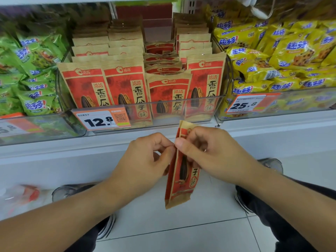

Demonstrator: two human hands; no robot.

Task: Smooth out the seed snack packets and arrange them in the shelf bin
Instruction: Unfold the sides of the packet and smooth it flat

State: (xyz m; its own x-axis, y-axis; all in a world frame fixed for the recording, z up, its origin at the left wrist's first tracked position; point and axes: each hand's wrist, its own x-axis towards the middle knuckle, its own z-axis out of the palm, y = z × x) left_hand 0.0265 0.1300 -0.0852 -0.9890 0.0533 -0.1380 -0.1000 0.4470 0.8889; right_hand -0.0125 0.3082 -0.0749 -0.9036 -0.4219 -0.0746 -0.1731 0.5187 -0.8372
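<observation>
A red and tan seed snack packet [181, 180] hangs upright below the shelf edge, held between both hands. My right hand [209, 151] grips its upper part, thumb on the near edge and fingers curled round the front. My left hand [147, 159] pinches the packet's left edge at mid height. Above, a clear shelf bin [203, 104] holds several rows of the same packets [125, 88] standing upright. The third row [169, 93] sits lower, with slumped packets behind it.
Green snack bags [32, 73] fill the bin to the left and yellow snack bags [272, 57] the bin to the right. Price tags reading 12.8 [101, 120] and 25.8 [243, 105] hang on the bin fronts. My shoes [69, 191] stand on the tiled floor below.
</observation>
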